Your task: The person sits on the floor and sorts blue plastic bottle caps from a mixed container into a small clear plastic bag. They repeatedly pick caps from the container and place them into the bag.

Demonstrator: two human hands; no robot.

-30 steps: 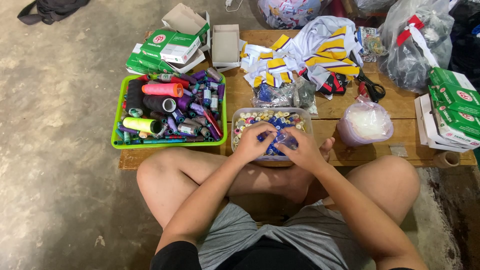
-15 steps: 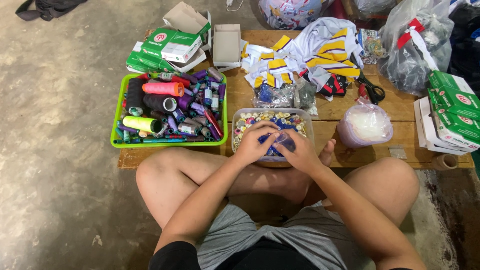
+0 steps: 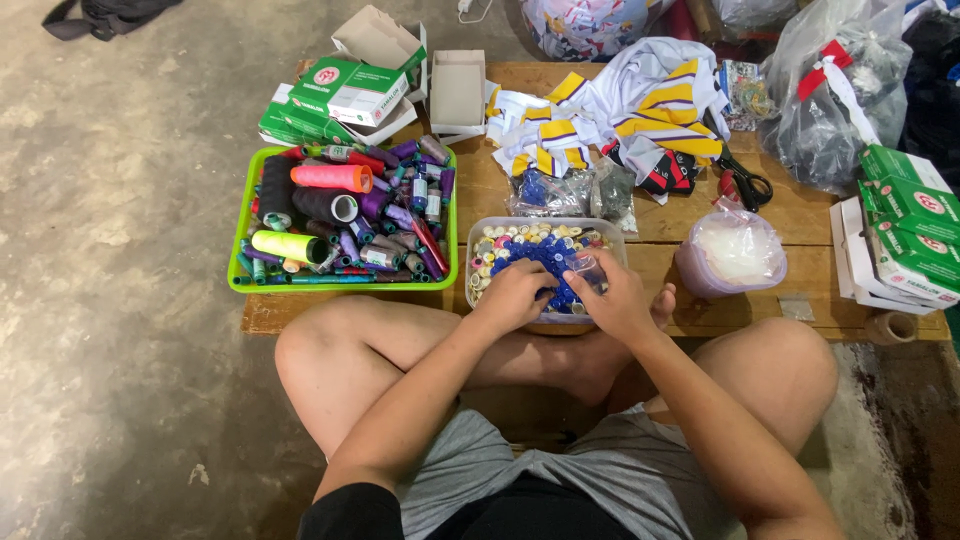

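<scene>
At frame centre, the left hand (image 3: 515, 295) and right hand (image 3: 612, 300) curl, fingers pinched on small blue pieces, grip unclear, over a clear tub (image 3: 545, 262) of blue and pale buttons, beside a green tray (image 3: 343, 222) of thread spools, green-and-white boxes (image 3: 340, 90) upper left.

Left of centre, a lime-green tray (image 3: 240, 275) is showing spools (image 3: 330, 178) in orange-pink, black, yellow, purple and teal. At the middle, a clear tub (image 3: 480, 228) is showing blue, yellow and white buttons (image 3: 530, 252). Upper centre, white cloth (image 3: 640, 95) is showing yellow and navy stripes. Green-and-white boxes (image 3: 345, 88) are sitting upper left and far right on the brown wooden tabletop (image 3: 800, 215). The shorts (image 3: 620, 480) at the bottom are showing grey.
</scene>
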